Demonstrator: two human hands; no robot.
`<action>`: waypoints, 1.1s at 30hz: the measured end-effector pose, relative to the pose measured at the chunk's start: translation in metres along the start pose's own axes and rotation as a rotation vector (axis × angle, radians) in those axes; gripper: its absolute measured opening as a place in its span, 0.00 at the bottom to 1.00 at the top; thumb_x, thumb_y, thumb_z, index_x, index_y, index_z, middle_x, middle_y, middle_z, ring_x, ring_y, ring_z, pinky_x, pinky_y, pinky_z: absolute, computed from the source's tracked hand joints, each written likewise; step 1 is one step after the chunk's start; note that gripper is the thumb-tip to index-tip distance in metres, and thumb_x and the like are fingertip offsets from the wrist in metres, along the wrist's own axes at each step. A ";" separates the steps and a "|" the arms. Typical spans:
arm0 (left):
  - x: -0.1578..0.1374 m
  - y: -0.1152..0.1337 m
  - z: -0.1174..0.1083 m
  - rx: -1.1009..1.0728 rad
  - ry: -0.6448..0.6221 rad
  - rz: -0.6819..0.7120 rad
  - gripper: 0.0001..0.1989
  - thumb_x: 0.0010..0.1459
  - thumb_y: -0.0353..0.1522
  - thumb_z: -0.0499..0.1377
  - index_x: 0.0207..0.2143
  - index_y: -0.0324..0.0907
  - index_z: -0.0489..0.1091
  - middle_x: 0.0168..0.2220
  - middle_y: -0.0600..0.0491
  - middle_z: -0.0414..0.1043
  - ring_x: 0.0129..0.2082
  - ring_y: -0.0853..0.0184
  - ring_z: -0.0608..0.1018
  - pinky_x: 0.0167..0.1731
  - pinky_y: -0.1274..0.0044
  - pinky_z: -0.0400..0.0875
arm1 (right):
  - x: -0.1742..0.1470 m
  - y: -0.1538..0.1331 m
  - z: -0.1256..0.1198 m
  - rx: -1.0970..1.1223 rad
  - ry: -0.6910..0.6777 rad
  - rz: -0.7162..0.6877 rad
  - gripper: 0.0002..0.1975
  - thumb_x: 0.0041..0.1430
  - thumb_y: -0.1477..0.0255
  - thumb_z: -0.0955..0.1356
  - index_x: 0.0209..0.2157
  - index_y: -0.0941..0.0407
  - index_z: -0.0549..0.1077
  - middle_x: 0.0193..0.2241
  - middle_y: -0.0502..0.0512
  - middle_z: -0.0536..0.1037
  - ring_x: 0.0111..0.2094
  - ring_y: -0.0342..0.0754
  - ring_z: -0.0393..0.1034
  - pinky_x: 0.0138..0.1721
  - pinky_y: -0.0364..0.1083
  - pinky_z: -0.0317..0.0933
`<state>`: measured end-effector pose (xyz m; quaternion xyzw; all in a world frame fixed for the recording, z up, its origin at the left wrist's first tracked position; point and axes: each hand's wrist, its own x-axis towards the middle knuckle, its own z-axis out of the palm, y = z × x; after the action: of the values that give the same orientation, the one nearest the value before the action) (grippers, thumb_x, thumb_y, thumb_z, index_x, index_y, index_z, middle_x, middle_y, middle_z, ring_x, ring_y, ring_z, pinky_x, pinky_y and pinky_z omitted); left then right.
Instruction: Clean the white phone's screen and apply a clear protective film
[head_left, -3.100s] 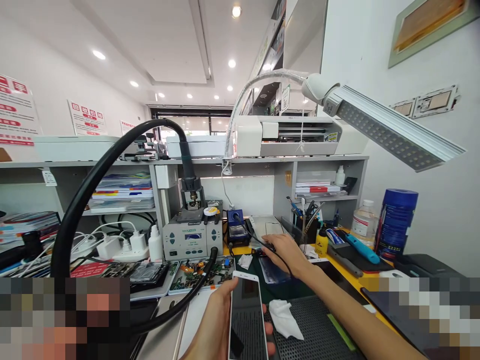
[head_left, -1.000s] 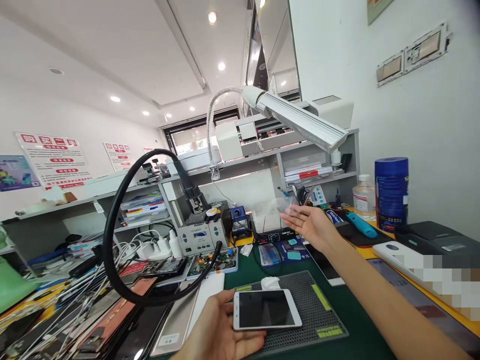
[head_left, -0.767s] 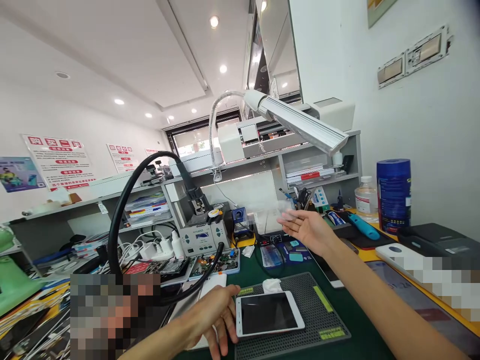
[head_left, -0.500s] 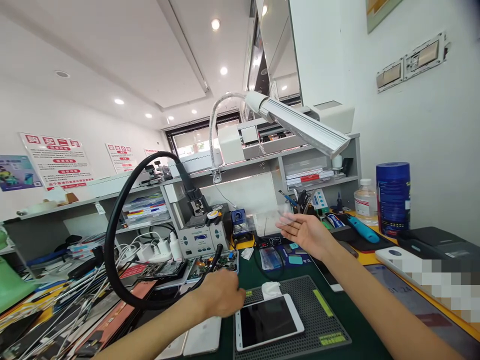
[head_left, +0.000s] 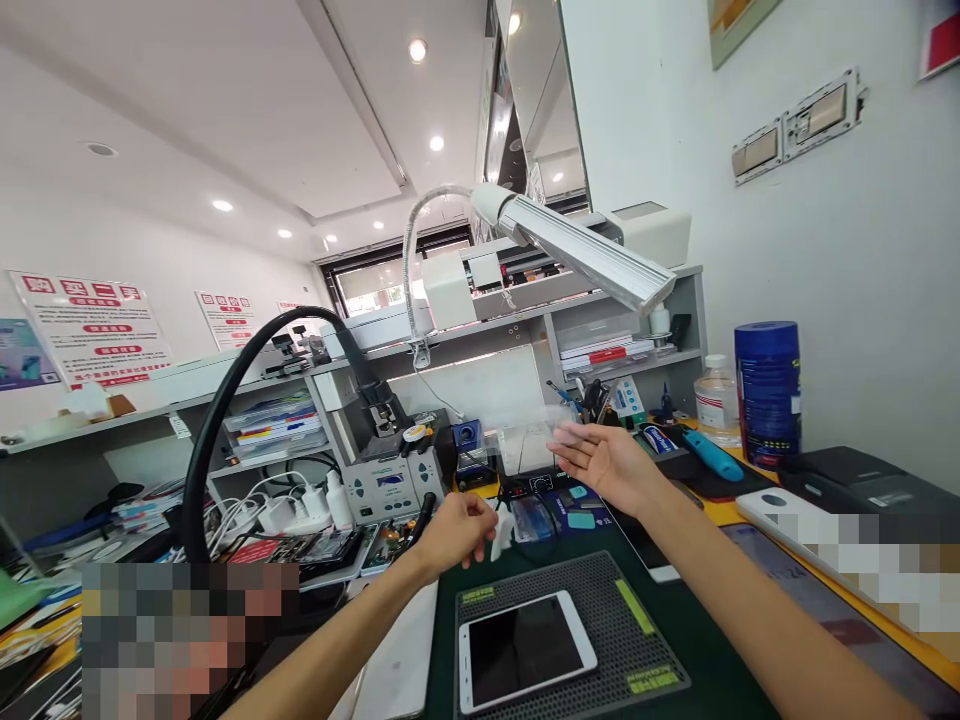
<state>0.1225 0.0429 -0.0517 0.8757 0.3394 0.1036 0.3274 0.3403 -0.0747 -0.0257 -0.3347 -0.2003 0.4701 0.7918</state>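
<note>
The left hand [head_left: 459,530] is extended forward, back uppermost, fingers curled; the tissue [head_left: 504,530] is pinched at its fingertips. The right hand [head_left: 607,465] is raised, palm turned inward, fingers slightly bent; the clear film [head_left: 551,420] is gripped at their tips. The phone [head_left: 529,648] is laid screen-up on the mat [head_left: 574,582], below both grips and touched by neither.

Hands: two, left hand [head_left: 457,530] plus right hand [head_left: 607,468]. White phone [head_left: 527,650]: one. Clear film [head_left: 549,418]: one. Perforated mat [head_left: 609,608]: one, with three yellow-green labels [head_left: 636,607]. Lamp [head_left: 592,252], blue tub [head_left: 766,390], clear bottle [head_left: 716,405], teal tool [head_left: 712,456], black hose [head_left: 195,500]: one each. Wall switches [head_left: 757,150]: two. Red-and-white posters [head_left: 86,330], left wall: three. Cables [head_left: 240,520]: too tangled to count.
</note>
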 end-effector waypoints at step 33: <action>-0.094 -0.010 -0.015 0.134 -0.116 0.209 0.42 0.47 0.41 0.68 0.63 0.46 0.59 0.58 0.46 0.65 0.56 0.54 0.69 0.58 0.67 0.63 | -0.004 0.001 0.004 -0.083 -0.030 0.001 0.07 0.59 0.76 0.70 0.41 0.58 0.75 0.44 0.62 0.80 0.40 0.54 0.79 0.33 0.47 0.75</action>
<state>0.0407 -0.0068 -0.0429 0.9307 0.2330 0.0631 0.2746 0.3355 -0.0768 -0.0238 -0.3605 -0.2312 0.4668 0.7737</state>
